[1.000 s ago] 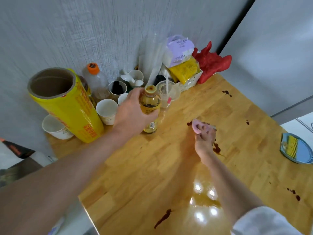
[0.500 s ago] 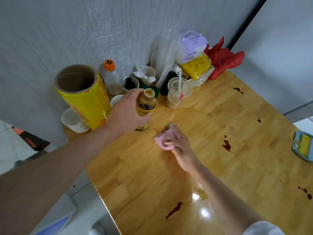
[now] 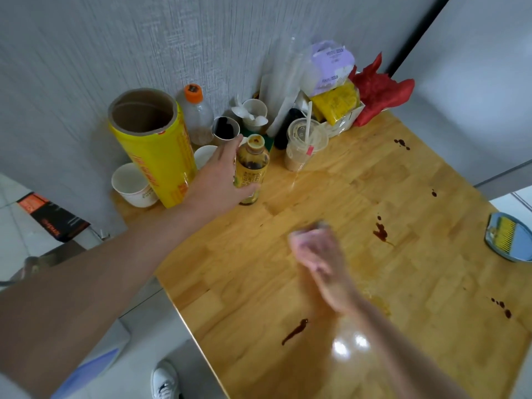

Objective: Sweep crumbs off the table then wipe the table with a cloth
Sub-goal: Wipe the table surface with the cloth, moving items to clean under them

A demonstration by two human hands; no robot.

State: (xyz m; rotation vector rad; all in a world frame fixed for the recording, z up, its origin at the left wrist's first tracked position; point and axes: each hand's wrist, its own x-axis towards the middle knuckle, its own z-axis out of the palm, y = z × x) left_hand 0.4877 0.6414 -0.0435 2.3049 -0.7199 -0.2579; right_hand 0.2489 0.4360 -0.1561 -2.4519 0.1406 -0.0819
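Gripping amber glass bottle in left hand, right hand clutching crumpled pink cloth, glossy wooden table

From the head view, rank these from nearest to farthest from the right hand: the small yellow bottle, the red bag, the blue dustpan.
Measured from the right hand:
1. small yellow bottle, up and to its left, held by the left hand.
2. blue dustpan, at the table's right edge.
3. red bag, in the far corner by the wall.

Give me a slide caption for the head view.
Left hand grips a bottle while right hand wipes the table with a pink cloth.
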